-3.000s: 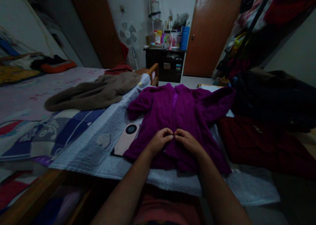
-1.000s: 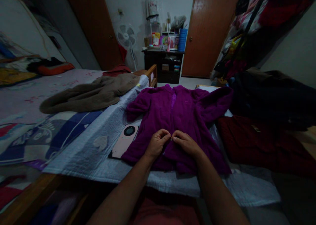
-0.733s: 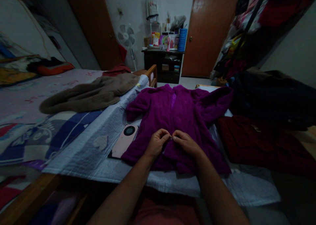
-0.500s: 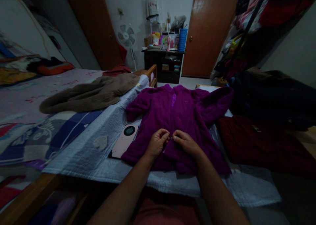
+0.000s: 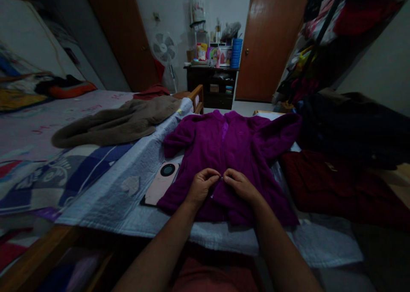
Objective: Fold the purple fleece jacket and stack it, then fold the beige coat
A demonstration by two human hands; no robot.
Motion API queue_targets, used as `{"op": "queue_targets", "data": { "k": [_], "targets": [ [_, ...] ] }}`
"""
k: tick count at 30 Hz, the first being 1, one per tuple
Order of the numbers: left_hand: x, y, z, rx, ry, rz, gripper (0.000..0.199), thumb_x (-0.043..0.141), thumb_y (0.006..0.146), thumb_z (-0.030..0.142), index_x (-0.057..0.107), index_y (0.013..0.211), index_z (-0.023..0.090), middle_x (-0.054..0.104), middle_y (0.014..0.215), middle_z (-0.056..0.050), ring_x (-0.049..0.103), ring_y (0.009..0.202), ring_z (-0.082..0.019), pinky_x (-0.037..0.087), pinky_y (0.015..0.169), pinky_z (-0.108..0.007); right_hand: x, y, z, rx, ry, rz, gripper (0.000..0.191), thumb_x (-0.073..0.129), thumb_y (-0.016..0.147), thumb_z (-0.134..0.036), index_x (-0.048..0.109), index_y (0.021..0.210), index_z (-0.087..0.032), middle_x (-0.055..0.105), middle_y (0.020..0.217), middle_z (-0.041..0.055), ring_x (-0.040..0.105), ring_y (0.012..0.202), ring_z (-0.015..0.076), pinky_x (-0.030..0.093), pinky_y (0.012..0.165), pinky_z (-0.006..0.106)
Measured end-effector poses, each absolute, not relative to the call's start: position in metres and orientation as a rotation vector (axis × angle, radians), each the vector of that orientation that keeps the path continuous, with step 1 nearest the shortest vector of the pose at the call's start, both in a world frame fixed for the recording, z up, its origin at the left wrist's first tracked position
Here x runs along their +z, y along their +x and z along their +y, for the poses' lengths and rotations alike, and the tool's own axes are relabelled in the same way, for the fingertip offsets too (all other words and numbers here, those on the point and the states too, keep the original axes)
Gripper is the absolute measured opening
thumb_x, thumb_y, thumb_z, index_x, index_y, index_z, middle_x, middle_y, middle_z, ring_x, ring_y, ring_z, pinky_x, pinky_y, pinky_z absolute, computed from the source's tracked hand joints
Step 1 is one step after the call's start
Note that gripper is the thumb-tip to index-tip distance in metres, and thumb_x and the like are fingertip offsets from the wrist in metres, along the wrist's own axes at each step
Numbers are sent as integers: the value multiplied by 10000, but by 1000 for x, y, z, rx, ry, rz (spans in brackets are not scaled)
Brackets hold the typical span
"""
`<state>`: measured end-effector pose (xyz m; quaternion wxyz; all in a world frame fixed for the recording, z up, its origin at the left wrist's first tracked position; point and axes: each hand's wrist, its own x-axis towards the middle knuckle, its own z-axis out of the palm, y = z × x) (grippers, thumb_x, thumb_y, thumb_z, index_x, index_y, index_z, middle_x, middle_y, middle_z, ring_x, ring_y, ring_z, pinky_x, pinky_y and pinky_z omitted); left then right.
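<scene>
A purple fleece jacket (image 5: 205,147) lies spread front side up, its collar away from me and its sleeves out to the sides. My left hand (image 5: 202,185) and my right hand (image 5: 239,183) meet at the lower part of its front zipper (image 5: 221,177). Both hands are closed in a pinch, fingertips almost touching. A tiny shiny bit shows between them; it looks like the zipper's slider, though the fingers cover most of it. Below the hands the two front edges part slightly near the hem.
Left of the jacket lies a pink tablet-like case with a dark round disc (image 5: 160,183). Folded dark red clothing (image 5: 336,185) and a dark navy pile (image 5: 355,125) are at the right. Brown fleece clothing (image 5: 121,121) lies on the bed at left. A fan (image 5: 164,48) stands behind.
Hardly anything differs. Both hands stay at the zipper, with only a very slight shift of the fingers; the jacket lies as before.
</scene>
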<state>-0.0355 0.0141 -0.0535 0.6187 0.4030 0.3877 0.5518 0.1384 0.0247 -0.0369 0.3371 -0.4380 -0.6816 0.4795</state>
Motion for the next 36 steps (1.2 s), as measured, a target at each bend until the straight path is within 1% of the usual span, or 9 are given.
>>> {"op": "queue_targets", "data": {
  "k": [7,12,16,24,30,33,36],
  "targets": [
    [-50,-35,11,1241,971,830,187,792,666,259,693,788,158,672,777,9,582,734,-104,438,732,-215,-36,137,25,1254,-1152,-1752,183,518,838,-376,538,788,-200,466,714,-31,400,673,126,334,609,232],
    [-45,-34,9,1207,987,848,198,780,670,266,667,789,156,653,766,18,560,725,-102,420,717,-212,-36,137,26,1243,-1154,-1754,172,523,829,-362,540,775,-200,471,715,-30,403,678,124,333,605,228],
    [-41,-33,8,1189,994,851,201,770,669,268,646,777,152,628,742,24,531,695,-94,402,687,-205,-35,137,25,1270,-1158,-1729,178,531,818,-370,542,773,-199,467,708,-32,400,666,122,333,599,228],
    [-40,-35,7,1125,963,816,205,751,684,273,624,788,150,544,632,54,423,553,-56,332,558,-183,-37,139,24,1338,-1128,-1674,176,539,815,-368,550,794,-194,445,698,-40,388,645,115,315,580,228],
    [-47,-35,12,1260,879,842,258,759,672,262,600,856,175,625,762,21,516,609,-73,399,596,-194,-43,141,27,1337,-1103,-1643,177,526,834,-366,528,789,-195,429,706,-45,376,652,113,308,587,230],
    [-51,-34,14,1305,854,909,298,765,668,284,590,887,183,619,771,26,532,617,-77,418,601,-199,-44,141,28,1346,-1110,-1638,171,524,841,-363,527,801,-197,432,707,-46,376,648,112,308,588,229],
    [-51,-33,14,1265,915,965,304,758,683,312,598,904,177,611,755,26,542,642,-87,427,623,-206,-43,140,27,1321,-1117,-1640,161,528,842,-354,540,813,-196,457,723,-41,398,668,116,325,608,230]
  ]
}}
